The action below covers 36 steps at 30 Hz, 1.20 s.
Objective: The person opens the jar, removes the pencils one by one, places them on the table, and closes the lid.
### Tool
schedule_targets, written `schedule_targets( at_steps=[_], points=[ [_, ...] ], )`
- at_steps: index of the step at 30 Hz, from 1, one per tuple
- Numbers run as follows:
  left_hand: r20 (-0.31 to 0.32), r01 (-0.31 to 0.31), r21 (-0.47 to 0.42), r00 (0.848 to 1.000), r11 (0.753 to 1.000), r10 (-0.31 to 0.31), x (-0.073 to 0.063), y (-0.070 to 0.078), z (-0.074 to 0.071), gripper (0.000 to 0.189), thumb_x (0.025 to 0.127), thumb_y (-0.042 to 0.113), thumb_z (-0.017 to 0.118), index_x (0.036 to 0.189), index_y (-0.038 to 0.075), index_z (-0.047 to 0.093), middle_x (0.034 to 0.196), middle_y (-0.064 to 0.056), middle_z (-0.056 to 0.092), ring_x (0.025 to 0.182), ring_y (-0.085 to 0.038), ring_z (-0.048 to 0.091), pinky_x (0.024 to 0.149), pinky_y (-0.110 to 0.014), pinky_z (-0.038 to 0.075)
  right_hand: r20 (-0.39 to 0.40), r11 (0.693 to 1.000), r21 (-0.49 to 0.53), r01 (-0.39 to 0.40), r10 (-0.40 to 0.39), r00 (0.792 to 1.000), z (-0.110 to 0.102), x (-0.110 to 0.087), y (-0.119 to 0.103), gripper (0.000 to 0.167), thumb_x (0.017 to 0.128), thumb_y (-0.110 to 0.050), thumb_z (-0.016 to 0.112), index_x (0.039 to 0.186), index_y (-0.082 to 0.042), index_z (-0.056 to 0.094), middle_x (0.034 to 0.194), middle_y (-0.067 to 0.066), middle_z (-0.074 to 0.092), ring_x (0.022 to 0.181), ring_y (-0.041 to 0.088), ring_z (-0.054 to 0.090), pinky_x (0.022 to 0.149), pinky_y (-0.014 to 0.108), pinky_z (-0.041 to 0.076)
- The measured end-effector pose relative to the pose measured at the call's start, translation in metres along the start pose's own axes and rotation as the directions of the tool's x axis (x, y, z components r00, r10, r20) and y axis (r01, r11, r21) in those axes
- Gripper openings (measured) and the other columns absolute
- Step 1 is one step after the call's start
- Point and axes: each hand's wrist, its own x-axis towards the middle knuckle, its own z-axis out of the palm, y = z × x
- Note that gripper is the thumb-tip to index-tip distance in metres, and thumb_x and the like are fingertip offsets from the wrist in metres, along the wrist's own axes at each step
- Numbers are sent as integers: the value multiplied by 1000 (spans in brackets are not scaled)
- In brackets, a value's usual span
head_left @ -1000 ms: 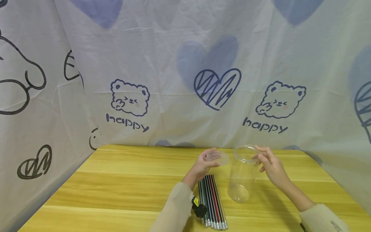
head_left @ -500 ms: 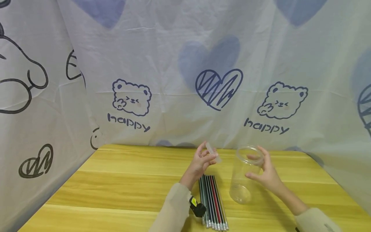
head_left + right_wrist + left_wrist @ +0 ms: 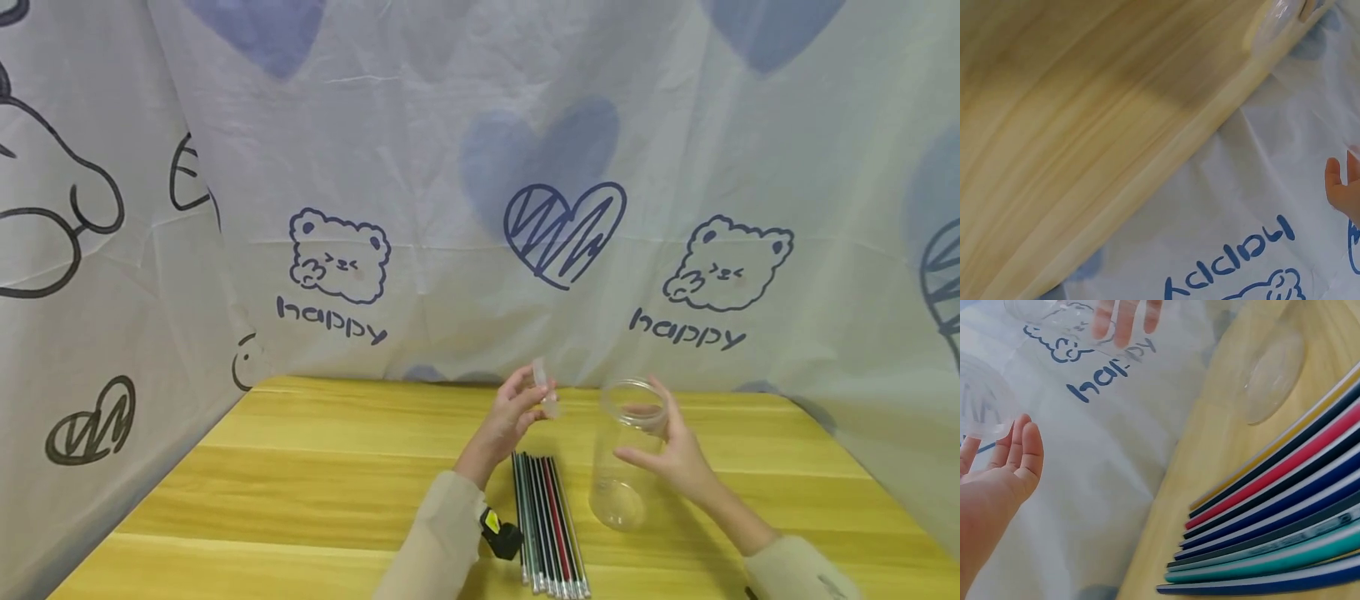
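My left hand (image 3: pixel 510 417) pinches a clear round lid (image 3: pixel 545 387), held on edge above the table. In the left wrist view the lid (image 3: pixel 985 400) lies against the fingertips. To its right, a tall clear plastic jar (image 3: pixel 617 500) stands on the table with its mouth uncovered and nothing inside. My right hand (image 3: pixel 678 450) grips the jar near its rim, thumb on the near side and fingers round the far side. Several pencils (image 3: pixel 551 525) lie side by side between the hands, mostly dark, one red, eraser ends toward me.
The yellow wood-grain table (image 3: pixel 300 475) reaches back to a pale printed curtain (image 3: pixel 435 250), which also hangs along the left side. A black device with a yellow patch (image 3: pixel 498 533) sits on the left wrist, close beside the pencils.
The left hand has turned the lid from nearly flat to upright and drawn it slightly left. The right hand has gone from touching the jar's rim to gripping round it.
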Motion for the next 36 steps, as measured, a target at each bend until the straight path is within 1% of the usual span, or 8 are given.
schedule_targets(
  at_steps=[4, 7, 14, 21, 24, 30, 34, 36],
  points=[
    [10, -22, 62, 1000, 998, 21, 0, 8, 0, 60, 83, 13, 54, 134, -6, 28, 114, -19, 46, 101, -27, 50, 74, -26, 43, 7, 1000, 3, 8, -8, 1000, 6, 4, -1, 100, 67, 0, 75, 143, -11, 12, 112, 22, 53, 93, 3, 53, 88, 20, 39],
    [17, -38, 128, 999, 991, 36, 0, 15, 0, 58, 83, 11, 55, 134, -4, 31, 110, -12, 49, 96, -21, 51, 73, -25, 42, 17, 1000, -2, 2, -2, 1000, 10, 7, -1, 100, 66, -3, 76, 143, -13, 12, 111, 21, 52, 92, 6, 53, 84, 28, 45],
    [14, -26, 357, 1000, 934, 22, 0, 28, 4, 56, 85, 14, 56, 135, 2, 35, 119, -18, 46, 98, -19, 49, 85, -35, 42, 63, 1000, 21, -15, 13, 998, 22, 12, -4, 93, 64, -5, 77, 139, -5, 22, 110, 19, 50, 94, 27, 53, 82, 49, 44],
    [23, -20, 462, 1000, 887, 11, -1, 37, 13, 58, 84, 16, 60, 136, 7, 35, 122, -15, 46, 102, -24, 48, 86, -37, 44, 82, 999, 33, 13, -16, 996, 32, 16, -4, 82, 64, -4, 77, 132, -3, 32, 112, 21, 52, 94, 32, 54, 81, 52, 43],
    [38, -32, 535, 999, 844, 14, -1, 41, 17, 59, 83, 19, 62, 135, 9, 37, 122, -12, 47, 101, -23, 46, 80, -34, 46, 67, 998, 41, 44, -47, 997, 35, 16, -4, 82, 63, 0, 77, 131, -1, 32, 111, 23, 53, 92, 31, 54, 80, 52, 43],
    [76, -78, 691, 996, 719, 35, -3, 46, 28, 64, 78, 27, 67, 134, 12, 40, 122, -6, 49, 100, -20, 46, 76, -31, 46, 56, 995, 47, 91, -94, 994, 40, 16, -6, 82, 62, 0, 76, 131, 1, 32, 106, 21, 55, 93, 29, 53, 79, 42, 46],
    [93, -93, 775, 995, 625, 33, -5, 45, 35, 70, 73, 34, 71, 134, 15, 41, 120, -4, 50, 99, -17, 46, 74, -30, 46, 30, 998, 25, 63, -64, 997, 40, 14, -5, 82, 63, -2, 77, 131, 1, 31, 109, 22, 54, 92, 31, 53, 77, 44, 46],
    [95, -91, 800, 995, 593, 25, -6, 45, 38, 73, 71, 36, 72, 134, 15, 41, 119, -3, 50, 100, -16, 46, 74, -30, 45, 13, 999, 28, 42, -43, 999, 40, 13, -3, 82, 64, -1, 76, 132, 1, 30, 111, 23, 52, 92, 30, 53, 77, 46, 46]
  ],
)
